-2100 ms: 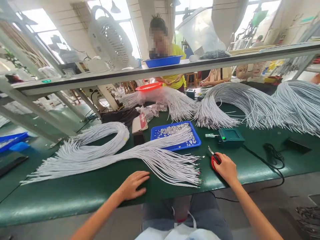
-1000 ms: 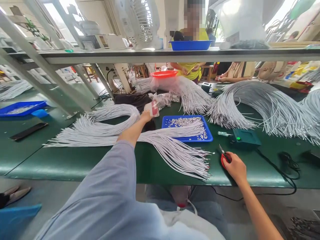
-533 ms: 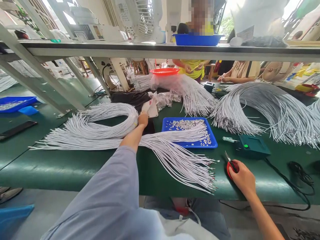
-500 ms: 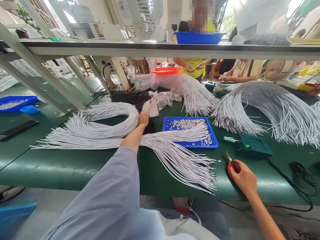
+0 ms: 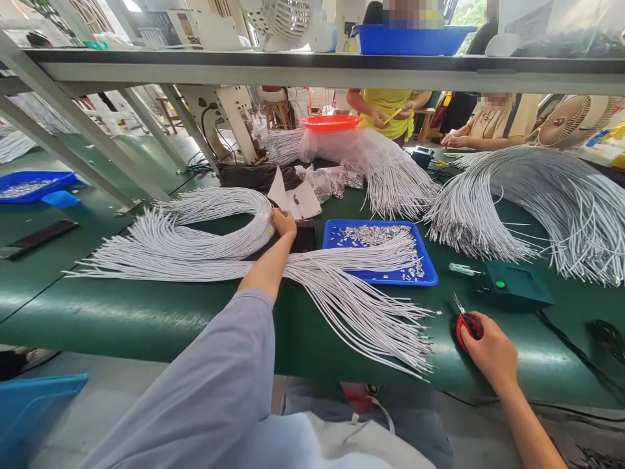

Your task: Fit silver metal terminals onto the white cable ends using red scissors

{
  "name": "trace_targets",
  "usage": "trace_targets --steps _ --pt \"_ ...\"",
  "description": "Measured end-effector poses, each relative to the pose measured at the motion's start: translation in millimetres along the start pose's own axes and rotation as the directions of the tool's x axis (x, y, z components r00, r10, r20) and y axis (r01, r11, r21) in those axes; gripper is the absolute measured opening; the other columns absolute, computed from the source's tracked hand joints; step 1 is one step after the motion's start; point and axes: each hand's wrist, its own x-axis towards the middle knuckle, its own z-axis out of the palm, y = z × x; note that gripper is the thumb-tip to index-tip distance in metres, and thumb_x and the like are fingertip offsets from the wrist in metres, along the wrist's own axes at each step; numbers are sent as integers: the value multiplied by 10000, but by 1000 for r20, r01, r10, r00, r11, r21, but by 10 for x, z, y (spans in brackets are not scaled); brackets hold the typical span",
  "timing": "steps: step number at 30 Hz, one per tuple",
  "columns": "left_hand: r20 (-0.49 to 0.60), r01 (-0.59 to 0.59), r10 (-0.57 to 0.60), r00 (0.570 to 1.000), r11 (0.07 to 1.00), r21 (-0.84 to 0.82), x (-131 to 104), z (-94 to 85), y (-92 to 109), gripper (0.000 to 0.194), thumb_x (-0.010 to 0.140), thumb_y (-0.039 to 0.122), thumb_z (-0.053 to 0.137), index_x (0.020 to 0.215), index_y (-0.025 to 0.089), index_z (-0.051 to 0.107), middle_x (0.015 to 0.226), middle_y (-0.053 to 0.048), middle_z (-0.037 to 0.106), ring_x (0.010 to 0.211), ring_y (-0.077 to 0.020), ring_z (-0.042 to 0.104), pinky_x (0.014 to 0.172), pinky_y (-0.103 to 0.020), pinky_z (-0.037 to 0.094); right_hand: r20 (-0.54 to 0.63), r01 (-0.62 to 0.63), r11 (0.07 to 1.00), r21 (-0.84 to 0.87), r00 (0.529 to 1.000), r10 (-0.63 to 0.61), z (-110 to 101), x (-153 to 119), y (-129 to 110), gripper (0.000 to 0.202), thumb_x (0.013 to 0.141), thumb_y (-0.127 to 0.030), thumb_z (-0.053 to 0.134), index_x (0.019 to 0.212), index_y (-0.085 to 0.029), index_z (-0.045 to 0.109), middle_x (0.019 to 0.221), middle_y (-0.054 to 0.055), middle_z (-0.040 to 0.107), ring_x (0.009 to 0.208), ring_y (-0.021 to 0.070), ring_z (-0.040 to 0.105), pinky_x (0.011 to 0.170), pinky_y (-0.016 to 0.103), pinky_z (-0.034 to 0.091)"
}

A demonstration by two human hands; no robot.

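My left hand [image 5: 284, 223] reaches across the table to the bent end of a looped bundle of white wires [image 5: 215, 241]. Its fingers close around the edge of the loop, partly hidden from view. My right hand [image 5: 493, 348] holds red-handled scissors [image 5: 469, 329] over the front right of the table, their tips pointing away from me. Between my hands, loose white wires [image 5: 351, 306] fan out to the right. Some of them lie across a blue tray [image 5: 430, 277] of small metal terminals [image 5: 378, 234]. Beside my left hand are an unfolded white paper [image 5: 303, 200] and a black phone-like object [image 5: 305, 236].
A dark green box [image 5: 518, 285] with a cable stands beyond the scissors. Larger wire bundles [image 5: 469, 208] lie at the back right. A shelf [image 5: 312, 78] crosses above the table. Two people sit or stand behind it. A red basin [image 5: 331, 122] rests at the back.
The view has tilted down and shifted slightly left. The white paper now lies unfolded with one flap raised, behind my left hand. My right hand still holds the scissors in nearly the same place.
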Motion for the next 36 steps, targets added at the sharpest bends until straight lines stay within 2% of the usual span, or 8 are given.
trace_targets --steps 9,17,28,36 --pt "60 5 -3 998 1000 -22 -14 -105 68 316 920 323 569 1172 131 568 1133 -92 612 998 -202 617 861 -409 539 -35 69 997 20 997 -68 59 20 8 465 803 -486 422 1085 -174 619 989 115 714 865 294 678 683 370 514" --pt "125 6 4 992 997 -83 69 -212 80 320 924 333 562 1170 129 564 1100 -87 618 935 -185 627 815 -382 552 -36 78 994 81 997 -75 164 50 8 385 827 -454 423 1068 -211 602 1048 88 712 881 278 696 715 376 538" --pt "101 -14 15 995 1000 -14 149 -91 16 333 920 330 567 1189 133 560 1157 -98 604 1016 -210 613 873 -421 535 -20 73 993 95 997 -71 94 26 -69 367 859 -428 410 1091 -200 580 1031 77 704 879 262 693 706 352 520" --pt "107 -24 27 994 999 -27 129 -134 62 325 921 329 567 1178 130 566 1143 -95 610 1003 -206 617 867 -418 537 -69 105 991 80 993 -99 82 29 -102 328 859 -381 416 1071 -201 588 1022 66 701 850 241 693 694 323 514"
